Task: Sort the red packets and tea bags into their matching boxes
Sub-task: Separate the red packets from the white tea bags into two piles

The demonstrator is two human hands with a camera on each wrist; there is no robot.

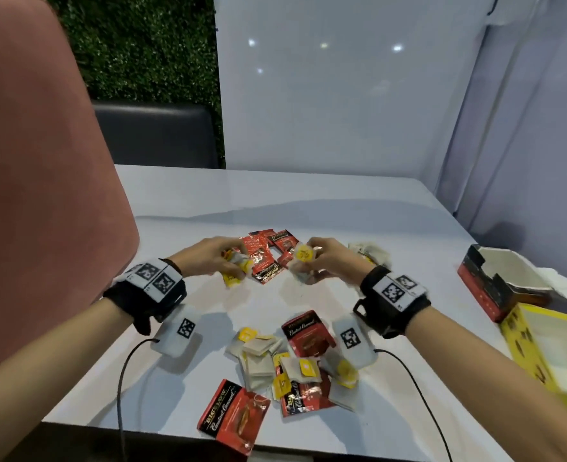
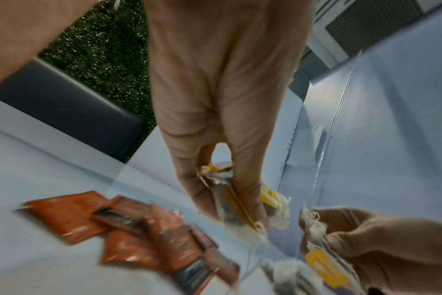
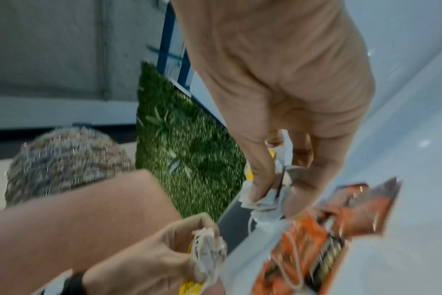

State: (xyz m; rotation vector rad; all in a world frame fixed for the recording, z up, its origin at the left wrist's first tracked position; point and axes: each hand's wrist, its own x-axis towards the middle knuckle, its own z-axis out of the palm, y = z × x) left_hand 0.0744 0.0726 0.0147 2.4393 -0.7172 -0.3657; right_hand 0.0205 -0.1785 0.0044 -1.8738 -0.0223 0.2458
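Observation:
My left hand [image 1: 223, 261] grips a small bunch of tea bags [image 1: 238, 273] with yellow tags just above the table; the left wrist view shows its fingers [image 2: 242, 187] curled round them [image 2: 227, 205]. My right hand [image 1: 310, 266] holds another bunch of tea bags [image 1: 304, 256], seen crumpled between its fingers [image 3: 260, 179]. Between the hands lie several red packets [image 1: 265, 258]. A mixed pile of tea bags and red packets [image 1: 295, 365] lies nearer me. An open red box [image 1: 489, 288] and an open yellow box [image 1: 549, 348] stand at the right.
A few more tea bags [image 1: 372, 253] lie just behind my right hand. One red packet [image 1: 233, 415] sits near the white table's front edge [image 1: 142, 428]. White panels wall the back and right. A dark chair [image 1: 155, 135] stands behind the table, and a pink sleeve [image 1: 42, 195] fills the left.

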